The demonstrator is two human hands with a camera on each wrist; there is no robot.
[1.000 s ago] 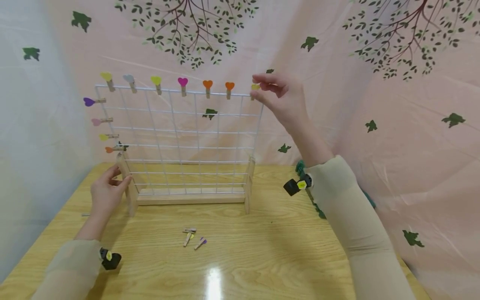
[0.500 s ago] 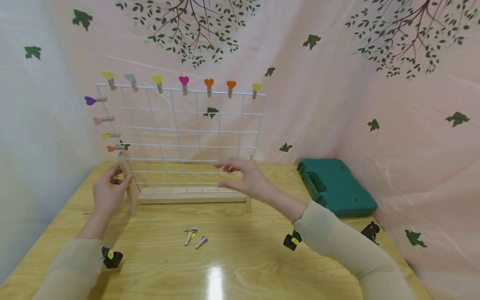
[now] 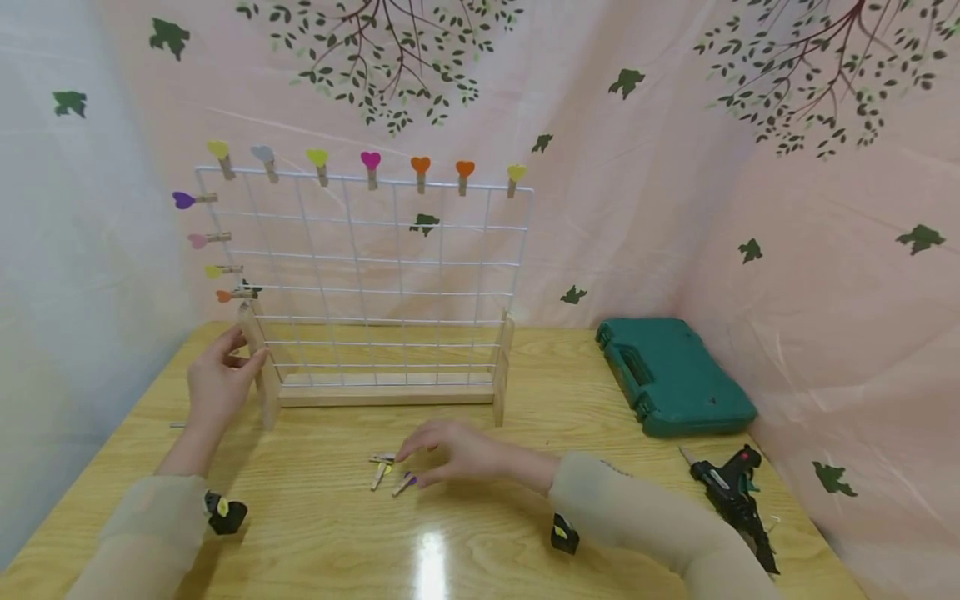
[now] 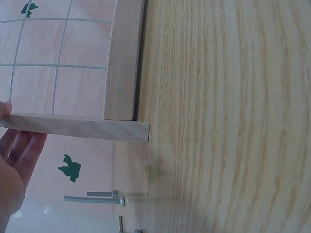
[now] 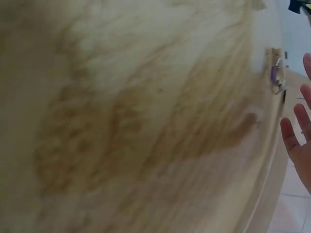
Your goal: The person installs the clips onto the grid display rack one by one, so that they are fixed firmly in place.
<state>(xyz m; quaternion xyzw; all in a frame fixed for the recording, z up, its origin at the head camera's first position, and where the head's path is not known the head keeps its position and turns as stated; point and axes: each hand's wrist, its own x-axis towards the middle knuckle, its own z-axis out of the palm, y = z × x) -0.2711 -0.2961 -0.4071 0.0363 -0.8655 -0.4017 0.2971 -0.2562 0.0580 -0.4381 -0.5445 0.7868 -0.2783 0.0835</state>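
Note:
A white wire grid rack (image 3: 395, 225) stands upright in a wooden base. My left hand (image 3: 217, 379) grips the rack's left wooden leg (image 3: 267, 396); the left wrist view has the thumb on one side of this upright (image 4: 87, 129) and the fingers (image 4: 29, 153) on the other. Heart-topped clothespins line the grid's top bar, like the magenta one (image 3: 371, 170), and its left side, like the purple one (image 3: 193, 199). My right hand (image 3: 465, 454) is low over the table, fingers apart, beside a few loose clothespins (image 3: 380, 477). Its fingertips come close to the purple-hearted clothespin (image 3: 404, 485).
At the back right lies a green plastic case (image 3: 682, 375). A black glue gun (image 3: 735, 496) rests nearer, close to the table's (image 3: 315, 542) right edge. Behind the rack hangs a pink cloth (image 3: 600, 225) printed with leaves.
My right hand has left the yellow-hearted clothespin at the grid's top right corner and come down to the loose clothespins. The left hand stays on the leg.

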